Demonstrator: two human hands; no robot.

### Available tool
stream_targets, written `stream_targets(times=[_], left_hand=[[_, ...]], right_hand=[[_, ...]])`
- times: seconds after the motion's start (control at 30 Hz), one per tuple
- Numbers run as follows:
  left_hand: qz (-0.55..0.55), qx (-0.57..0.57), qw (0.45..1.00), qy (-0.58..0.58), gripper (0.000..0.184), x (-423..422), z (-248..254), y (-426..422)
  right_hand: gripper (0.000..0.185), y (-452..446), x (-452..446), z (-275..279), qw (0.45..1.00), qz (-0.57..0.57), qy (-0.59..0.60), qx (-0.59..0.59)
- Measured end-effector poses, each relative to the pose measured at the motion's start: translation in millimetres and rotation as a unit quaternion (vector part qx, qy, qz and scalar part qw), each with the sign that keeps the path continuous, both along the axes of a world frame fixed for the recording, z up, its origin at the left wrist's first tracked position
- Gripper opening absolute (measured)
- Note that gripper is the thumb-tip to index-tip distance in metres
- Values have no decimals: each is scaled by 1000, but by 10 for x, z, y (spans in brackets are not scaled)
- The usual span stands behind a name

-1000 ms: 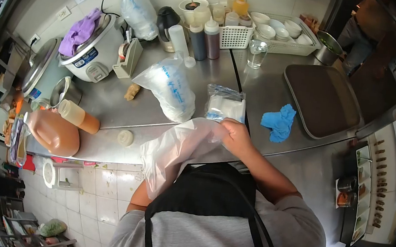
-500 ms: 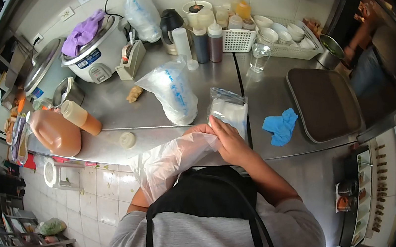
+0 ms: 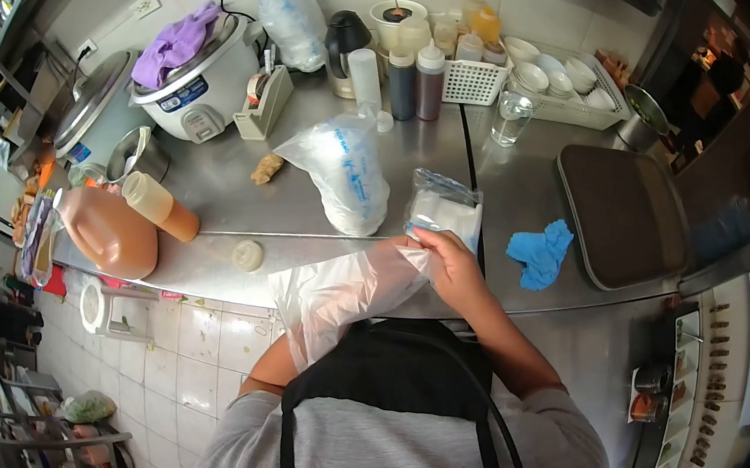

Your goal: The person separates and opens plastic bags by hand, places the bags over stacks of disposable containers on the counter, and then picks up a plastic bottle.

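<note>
A thin translucent plastic bag (image 3: 330,290) covers my left forearm and most of my left hand (image 3: 398,254). The plastic blurs the left fingers, so their pose is unclear. At the bag's far end my right hand (image 3: 456,268) is closed, thumb and fingers pinching the plastic against the left fingertips. Just beyond my hands lies a clear packet with white contents (image 3: 446,213). To its left stands a filled white plastic bag with blue print (image 3: 344,178). A crumpled blue glove-like piece (image 3: 539,253) rests to the right of my right hand.
On the left are a large jug (image 3: 105,232), a squeeze bottle of orange liquid (image 3: 161,206), a round lid (image 3: 247,256) and a rice cooker (image 3: 195,87). Sauce bottles (image 3: 429,80), a water glass (image 3: 510,119) and a bowl basket (image 3: 557,107) line the back. A dark tray (image 3: 623,219) lies right.
My right fingers, earlier stretched over the left hand, are now curled in on the bag's end. The view has shifted slightly. A person at the upper right has moved away from the counter.
</note>
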State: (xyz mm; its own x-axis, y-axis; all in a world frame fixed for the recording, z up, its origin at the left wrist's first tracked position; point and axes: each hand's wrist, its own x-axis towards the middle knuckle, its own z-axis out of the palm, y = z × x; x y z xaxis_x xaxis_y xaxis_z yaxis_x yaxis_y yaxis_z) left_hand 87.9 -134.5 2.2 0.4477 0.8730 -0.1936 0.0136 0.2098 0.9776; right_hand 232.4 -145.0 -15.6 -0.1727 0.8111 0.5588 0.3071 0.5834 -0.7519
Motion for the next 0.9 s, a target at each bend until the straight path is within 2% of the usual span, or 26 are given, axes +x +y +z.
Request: stream_targets(times=[0.1,0.2,0.23,0.33,0.43,0.53,0.63,0.7,0.8,0.9], left_hand=[[24,-15,999,-17,10,-19,-13,15],[31,-1,999,-16,11,-21,-25,39],[34,8,999,-17,11,-18,-30,45],[2,-14,991,-133,8,-12,77,19],[1,-28,993,-117,8,-25,32,57],[-28,-6,969,-244,10,-97,-69,165],[63,16,954,-292,16,-18,128,116],[-15,8,944,-330,18,-99,136,127],[-110,-36,925,-363,19,-268,38,165],[-151,-91,921,-348,19,-320,-12,133]], right_hand=[[16,-34,16,-105,962,11,169,-215],[9,-54,93,-23,966,1,102,-238],[9,-55,88,-5,968,0,108,-229],[11,-48,42,16,973,-6,121,-196],[13,-57,7,24,977,-17,125,-173],[15,-65,12,76,972,-15,136,-189],[15,-41,86,33,966,9,142,-218],[14,-24,140,9,960,39,127,-245],[14,-42,185,80,907,132,251,-311],[17,-35,204,261,779,245,477,-326]])
